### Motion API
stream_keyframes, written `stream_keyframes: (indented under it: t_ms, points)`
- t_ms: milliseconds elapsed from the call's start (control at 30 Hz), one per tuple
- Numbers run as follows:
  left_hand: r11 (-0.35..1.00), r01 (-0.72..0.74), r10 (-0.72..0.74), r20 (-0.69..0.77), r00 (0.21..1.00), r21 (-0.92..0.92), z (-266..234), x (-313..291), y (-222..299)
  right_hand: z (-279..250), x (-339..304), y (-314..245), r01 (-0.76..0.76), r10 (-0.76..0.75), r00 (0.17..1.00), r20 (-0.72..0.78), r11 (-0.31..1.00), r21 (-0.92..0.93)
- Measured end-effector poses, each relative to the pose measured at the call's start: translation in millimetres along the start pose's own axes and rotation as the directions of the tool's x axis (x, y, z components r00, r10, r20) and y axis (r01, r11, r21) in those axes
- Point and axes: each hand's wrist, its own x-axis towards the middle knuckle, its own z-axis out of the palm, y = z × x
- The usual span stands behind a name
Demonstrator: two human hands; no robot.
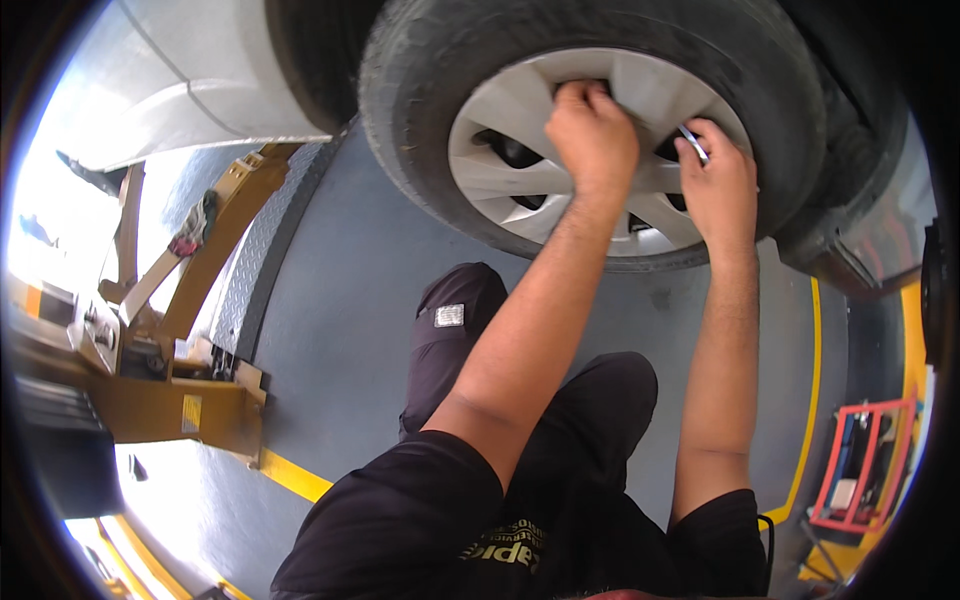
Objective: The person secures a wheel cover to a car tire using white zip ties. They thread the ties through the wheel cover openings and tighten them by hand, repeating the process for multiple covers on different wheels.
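A silver-grey hubcap (pixel 555 80) with wide spokes and dark openings covers a wheel, ringed by a black tire (pixel 420 130). At an upper opening, near the hubcap's middle, my left hand (pixel 600 145) is closed with its fingertips curled into the gap; what they grip, if anything, is hidden. Farther right, my right hand (pixel 722 185) pinches a slim, shiny metal tool (pixel 693 143) between thumb and fingers. That tool slants toward another opening of the hubcap, and its exact kind does not show.
The wheel hangs in a raised car (pixel 190 70). A yellow-brown lift arm (pixel 215 240) with a rag (pixel 195 225) stands at left, beside a tread-plate ramp (pixel 255 250). My knees are below the wheel. A red rack (pixel 862 465) is at lower right, past a yellow floor line (pixel 813 380).
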Motion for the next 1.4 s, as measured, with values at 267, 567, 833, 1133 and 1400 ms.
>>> stream_keyframes:
  t_ms: [267, 567, 833, 1133, 1400]
  points:
    - [0.965, -0.211, 0.199, 0.092, 0.976, 0.154, -42.2, -8.2, 11.2, -57.4, -25.3, 18.1, -0.243, 0.234, 0.953, 0.195, 0.970, 0.027]
    - [0.918, -0.311, 0.234, 0.295, 0.926, 0.246, -77.5, 19.1, 13.1, -11.7, -35.1, 15.8, -0.131, 0.141, 0.963, 0.230, 0.990, -0.058]
    - [0.971, 0.179, -0.091, 0.453, 0.887, -0.157, -100.5, 19.2, 10.5, -17.0, -51.1, 41.9, -0.440, 0.304, 0.898, 0.319, 0.653, 0.616]
    - [0.930, 0.307, -0.161, 0.524, 0.836, -0.204, -99.0, 32.3, 10.1, -6.9, -70.3, 41.3, -0.059, 0.137, 0.981, -0.140, 0.888, 0.456]
    - [0.908, 0.395, -0.221, 0.637, 0.738, -0.142, -106.4, 35.4, 19.8, -2.1, -72.6, 37.9, 0.026, 0.083, 0.966, -0.246, 0.911, 0.412]
